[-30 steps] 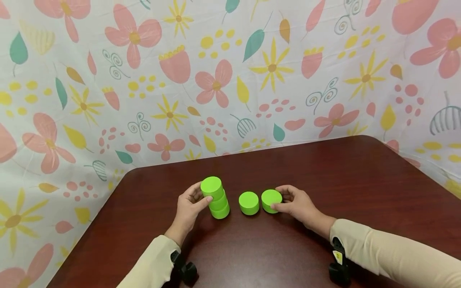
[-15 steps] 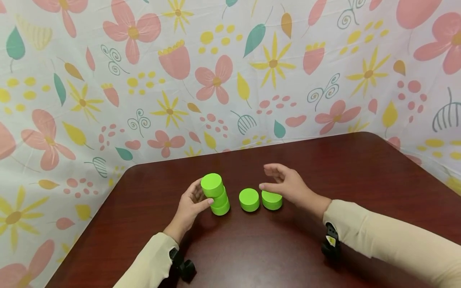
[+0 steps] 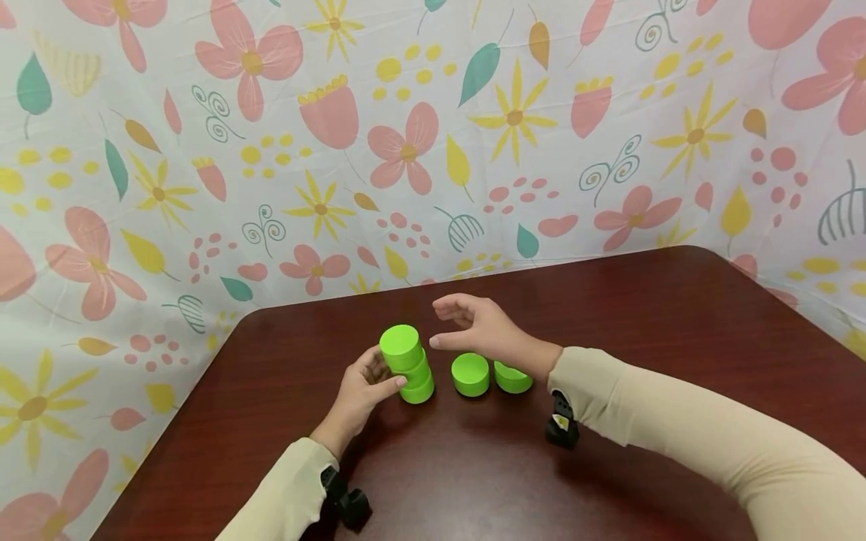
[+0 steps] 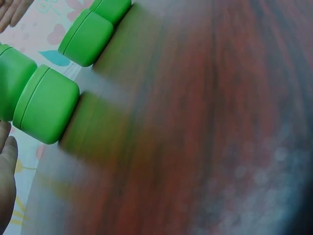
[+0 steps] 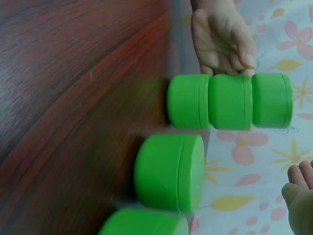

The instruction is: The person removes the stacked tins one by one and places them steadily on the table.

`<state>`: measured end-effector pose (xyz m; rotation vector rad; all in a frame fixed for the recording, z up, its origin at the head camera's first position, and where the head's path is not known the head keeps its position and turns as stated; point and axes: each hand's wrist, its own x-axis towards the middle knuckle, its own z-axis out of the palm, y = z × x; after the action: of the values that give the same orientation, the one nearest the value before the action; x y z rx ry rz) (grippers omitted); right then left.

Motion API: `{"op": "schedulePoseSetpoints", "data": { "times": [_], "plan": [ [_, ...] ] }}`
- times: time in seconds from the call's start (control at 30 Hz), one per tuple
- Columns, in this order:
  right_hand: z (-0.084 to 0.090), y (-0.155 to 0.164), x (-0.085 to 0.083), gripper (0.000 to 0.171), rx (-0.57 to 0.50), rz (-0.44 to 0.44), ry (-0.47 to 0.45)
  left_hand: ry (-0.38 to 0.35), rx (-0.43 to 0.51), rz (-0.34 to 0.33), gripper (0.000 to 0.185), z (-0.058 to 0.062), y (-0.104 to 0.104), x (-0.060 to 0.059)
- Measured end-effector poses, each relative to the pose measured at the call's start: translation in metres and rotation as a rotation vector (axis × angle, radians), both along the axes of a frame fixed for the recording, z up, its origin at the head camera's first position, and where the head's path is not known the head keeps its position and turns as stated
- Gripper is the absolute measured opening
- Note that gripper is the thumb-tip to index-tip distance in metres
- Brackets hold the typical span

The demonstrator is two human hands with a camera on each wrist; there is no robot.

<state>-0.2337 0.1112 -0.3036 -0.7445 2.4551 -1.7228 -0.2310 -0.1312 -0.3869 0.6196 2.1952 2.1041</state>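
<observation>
Three bright green, round lidded containers (image 3: 416, 376) form an upright stack on the table, the top one slightly off to the left. My left hand (image 3: 358, 383) holds the stack from its left side, thumb in front and fingers behind. In the right wrist view this hand's fingertips (image 5: 248, 59) meet the middle container (image 5: 227, 103). Two more such containers, one nearer the stack (image 3: 470, 376) and one farther right (image 3: 512, 379), stand singly. Over them hovers my right hand (image 3: 483, 327), with nothing in it, its fingers loosely bent toward the stack. My right wrist partly covers the rightmost container.
The dark reddish-brown wooden table (image 3: 636, 300) has rounded far corners. Behind it hangs a white cloth (image 3: 433, 240) printed with flowers and leaves. Black wrist cameras sit under both cream sleeves.
My right hand let go of the rightmost container, rose, and moved left over the single containers toward the stack. My left hand stayed at the stack.
</observation>
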Motion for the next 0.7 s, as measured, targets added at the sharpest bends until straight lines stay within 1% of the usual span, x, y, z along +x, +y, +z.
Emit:
{"op": "schedulePoseSetpoints", "data": {
  "times": [0.17, 0.23, 0.4, 0.7],
  "plan": [
    [-0.006, -0.016, -0.005, 0.053, 0.027, 0.019, 0.004, -0.013, -0.011, 0.009, 0.054, -0.001, 0.001, -0.001],
    [-0.008, -0.022, -0.006, 0.053, 0.037, 0.023, 0.008, -0.014, -0.01, -0.001, 0.054, -0.002, 0.001, -0.001],
    [-0.012, -0.033, -0.009, 0.053, 0.033, 0.031, -0.017, -0.008, 0.007, -0.02, 0.055, -0.004, 0.001, -0.003],
    [-0.014, -0.043, -0.01, 0.054, 0.027, 0.033, -0.037, -0.024, 0.014, 0.001, 0.052, -0.005, 0.001, -0.003]
  ]
}}
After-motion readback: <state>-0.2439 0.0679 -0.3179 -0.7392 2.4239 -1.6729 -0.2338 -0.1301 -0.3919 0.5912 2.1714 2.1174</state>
